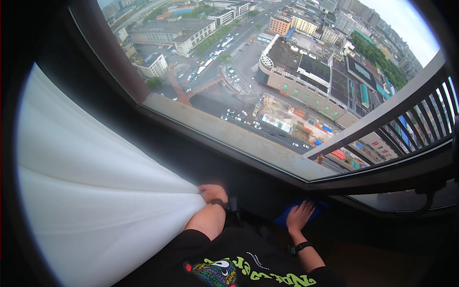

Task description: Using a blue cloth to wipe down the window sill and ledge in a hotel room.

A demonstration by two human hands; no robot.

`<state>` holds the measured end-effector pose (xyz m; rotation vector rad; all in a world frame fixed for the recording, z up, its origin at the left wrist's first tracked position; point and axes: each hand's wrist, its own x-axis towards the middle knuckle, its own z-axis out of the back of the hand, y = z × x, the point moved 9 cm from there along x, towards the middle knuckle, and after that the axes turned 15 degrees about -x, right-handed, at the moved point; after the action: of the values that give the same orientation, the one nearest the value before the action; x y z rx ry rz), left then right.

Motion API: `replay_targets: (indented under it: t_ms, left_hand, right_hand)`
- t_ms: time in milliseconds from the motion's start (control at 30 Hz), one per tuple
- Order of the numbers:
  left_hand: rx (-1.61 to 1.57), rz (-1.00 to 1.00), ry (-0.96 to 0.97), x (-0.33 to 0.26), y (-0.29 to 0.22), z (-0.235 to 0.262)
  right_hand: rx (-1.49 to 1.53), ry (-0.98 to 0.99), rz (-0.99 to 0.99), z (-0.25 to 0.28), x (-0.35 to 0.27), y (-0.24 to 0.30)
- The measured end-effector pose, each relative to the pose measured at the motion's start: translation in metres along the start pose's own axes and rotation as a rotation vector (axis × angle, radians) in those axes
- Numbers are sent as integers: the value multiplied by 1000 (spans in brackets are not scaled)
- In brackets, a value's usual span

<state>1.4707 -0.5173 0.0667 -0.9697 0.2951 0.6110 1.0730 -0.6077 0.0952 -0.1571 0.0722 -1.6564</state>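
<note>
the left hand [212, 192] is closed around a gathered bunch of the white curtain [95, 191], pulling it aside to the left of the window sill [229, 136], seemingly so the fabric stays off the ledge below the glass. the right hand [300, 215] lies open, fingers spread, pressed flat on a blue cloth [287, 217] on the dark ledge just beneath the sill, placed as if for wiping. both wrists carry black bands. the window [287, 71] above the sill looks out over city streets. no containers show anywhere near the sill.

Blue cloth [287, 217] on dark windowsill [258, 201]
</note>
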Motion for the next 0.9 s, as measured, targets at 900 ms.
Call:
replay_targets:
  t_ms: [900]
  left_hand:
    - [109,-181,179,51,32,-49]
  right_hand:
    - [286,-44,709,31,4,-86]
